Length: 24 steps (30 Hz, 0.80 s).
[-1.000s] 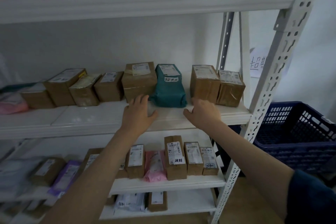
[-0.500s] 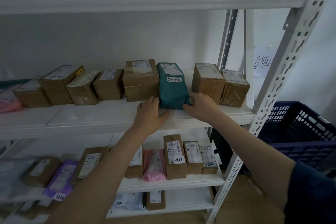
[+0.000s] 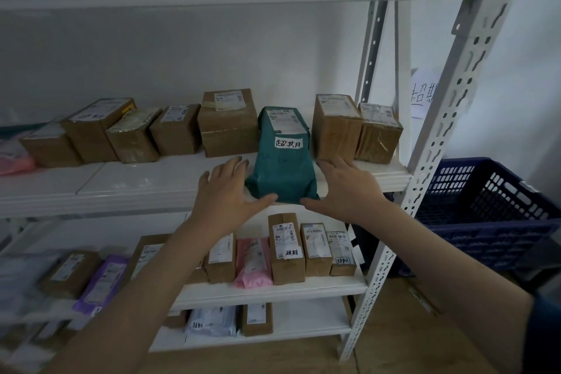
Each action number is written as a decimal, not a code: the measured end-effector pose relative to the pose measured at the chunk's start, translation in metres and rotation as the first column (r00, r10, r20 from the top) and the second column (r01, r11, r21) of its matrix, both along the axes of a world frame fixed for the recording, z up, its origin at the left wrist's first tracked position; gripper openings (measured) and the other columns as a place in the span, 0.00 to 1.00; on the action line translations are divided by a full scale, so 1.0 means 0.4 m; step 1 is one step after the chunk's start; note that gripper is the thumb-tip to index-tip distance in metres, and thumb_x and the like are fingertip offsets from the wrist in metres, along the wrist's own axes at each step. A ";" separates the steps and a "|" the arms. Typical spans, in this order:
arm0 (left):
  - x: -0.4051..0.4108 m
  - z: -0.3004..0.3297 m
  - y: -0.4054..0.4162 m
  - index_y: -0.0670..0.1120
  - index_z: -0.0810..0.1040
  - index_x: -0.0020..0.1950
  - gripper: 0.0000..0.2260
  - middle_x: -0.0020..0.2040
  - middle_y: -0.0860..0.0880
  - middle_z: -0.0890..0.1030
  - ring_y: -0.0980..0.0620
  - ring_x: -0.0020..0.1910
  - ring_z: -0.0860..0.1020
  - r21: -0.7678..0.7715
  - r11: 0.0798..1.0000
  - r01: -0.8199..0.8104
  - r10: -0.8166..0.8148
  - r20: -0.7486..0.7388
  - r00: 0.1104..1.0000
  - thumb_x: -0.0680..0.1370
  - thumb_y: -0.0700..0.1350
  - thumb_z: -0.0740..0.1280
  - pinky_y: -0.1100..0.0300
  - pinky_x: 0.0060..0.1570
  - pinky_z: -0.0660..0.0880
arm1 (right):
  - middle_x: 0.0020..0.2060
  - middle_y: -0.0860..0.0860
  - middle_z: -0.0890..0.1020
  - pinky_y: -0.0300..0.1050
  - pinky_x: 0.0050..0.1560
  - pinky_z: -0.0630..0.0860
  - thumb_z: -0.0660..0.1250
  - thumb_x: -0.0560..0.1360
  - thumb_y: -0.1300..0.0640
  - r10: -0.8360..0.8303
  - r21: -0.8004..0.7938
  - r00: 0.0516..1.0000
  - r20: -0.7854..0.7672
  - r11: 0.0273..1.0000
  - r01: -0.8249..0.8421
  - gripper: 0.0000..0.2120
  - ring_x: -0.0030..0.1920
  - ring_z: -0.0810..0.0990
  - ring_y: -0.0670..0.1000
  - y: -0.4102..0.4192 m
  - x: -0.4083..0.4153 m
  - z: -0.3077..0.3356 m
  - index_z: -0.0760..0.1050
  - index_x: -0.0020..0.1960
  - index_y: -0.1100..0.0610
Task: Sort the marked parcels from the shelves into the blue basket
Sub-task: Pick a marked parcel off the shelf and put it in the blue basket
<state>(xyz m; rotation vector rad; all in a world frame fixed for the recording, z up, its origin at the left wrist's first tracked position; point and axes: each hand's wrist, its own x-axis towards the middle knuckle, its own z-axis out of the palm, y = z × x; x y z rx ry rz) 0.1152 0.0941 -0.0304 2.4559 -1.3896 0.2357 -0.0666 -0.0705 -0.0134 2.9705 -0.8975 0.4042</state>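
A teal parcel (image 3: 283,173) with a handwritten white label lies at the front edge of the middle shelf (image 3: 121,188). My left hand (image 3: 226,191) holds its front left corner, fingers along the side and thumb across the front. My right hand (image 3: 346,191) holds the front right corner the same way. The blue basket (image 3: 491,222) stands on the floor to the right of the rack. On the shelf below, a brown box (image 3: 287,252) and a smaller box (image 3: 341,253) carry handwritten marks. A pale mailer (image 3: 209,320) on the lowest shelf is marked too.
Brown boxes (image 3: 229,121) line the back of the middle shelf on both sides of the teal parcel. A white perforated upright (image 3: 437,143) stands between the shelves and the basket. A pink mailer (image 3: 253,261) and a purple mailer (image 3: 101,282) lie on the lower shelf.
Both hands moved from the shelf edge onto the teal parcel and took hold of it. The parcel has slid forward from the row of boxes to the shelf's front edge.
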 end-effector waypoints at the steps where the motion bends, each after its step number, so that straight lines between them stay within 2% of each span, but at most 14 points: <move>1: 0.011 0.010 -0.017 0.50 0.58 0.80 0.46 0.80 0.49 0.61 0.46 0.77 0.62 0.006 1.000 0.013 -0.013 -0.012 1.000 0.71 0.78 0.59 0.39 0.75 0.59 | 0.66 0.51 0.73 0.52 0.60 0.74 0.61 0.69 0.25 0.010 -0.007 1.000 -0.016 1.000 -0.010 0.43 0.65 0.72 0.54 -0.007 0.012 -0.001 0.63 0.74 0.51; 5: 0.033 0.034 -0.078 0.59 0.62 0.78 0.48 0.75 0.51 0.69 0.46 0.73 0.67 0.033 0.990 0.134 -0.129 -0.129 0.983 0.64 0.80 0.61 0.36 0.71 0.64 | 0.64 0.53 0.74 0.54 0.64 0.71 0.61 0.70 0.26 0.069 0.007 0.997 -0.026 0.998 -0.068 0.41 0.66 0.71 0.56 -0.008 0.054 0.002 0.65 0.71 0.54; 8: 0.039 0.038 -0.106 0.62 0.62 0.78 0.47 0.75 0.52 0.69 0.46 0.73 0.68 0.027 0.982 0.185 -0.178 -0.170 0.969 0.62 0.80 0.63 0.33 0.70 0.63 | 0.63 0.53 0.73 0.54 0.65 0.72 0.63 0.72 0.31 0.087 0.077 0.996 -0.013 0.993 -0.086 0.37 0.65 0.72 0.56 -0.007 0.067 0.002 0.65 0.70 0.56; 13: 0.014 0.023 -0.091 0.58 0.57 0.81 0.48 0.79 0.50 0.62 0.46 0.77 0.60 0.004 0.986 0.169 -0.167 -0.096 0.981 0.67 0.74 0.70 0.36 0.76 0.54 | 0.64 0.53 0.72 0.53 0.64 0.72 0.65 0.74 0.35 0.104 0.097 0.992 0.068 0.989 -0.111 0.36 0.65 0.71 0.55 0.000 0.039 -0.022 0.63 0.73 0.56; 16: -0.023 0.000 -0.067 0.57 0.55 0.81 0.48 0.80 0.50 0.60 0.47 0.78 0.59 -0.046 0.986 0.162 -0.164 -0.037 0.986 0.68 0.72 0.71 0.36 0.77 0.53 | 0.68 0.52 0.70 0.53 0.67 0.70 0.65 0.73 0.35 0.116 0.069 0.985 0.131 0.990 -0.126 0.38 0.68 0.69 0.55 0.019 0.010 -0.043 0.61 0.75 0.55; 24: -0.093 -0.028 -0.005 0.54 0.59 0.81 0.47 0.78 0.49 0.62 0.48 0.76 0.62 -0.306 0.931 0.199 -0.194 0.048 0.980 0.68 0.73 0.70 0.37 0.73 0.62 | 0.75 0.52 0.61 0.52 0.74 0.64 0.67 0.75 0.38 0.195 0.014 0.943 0.270 0.978 -0.206 0.41 0.74 0.62 0.53 0.076 -0.072 -0.046 0.53 0.79 0.53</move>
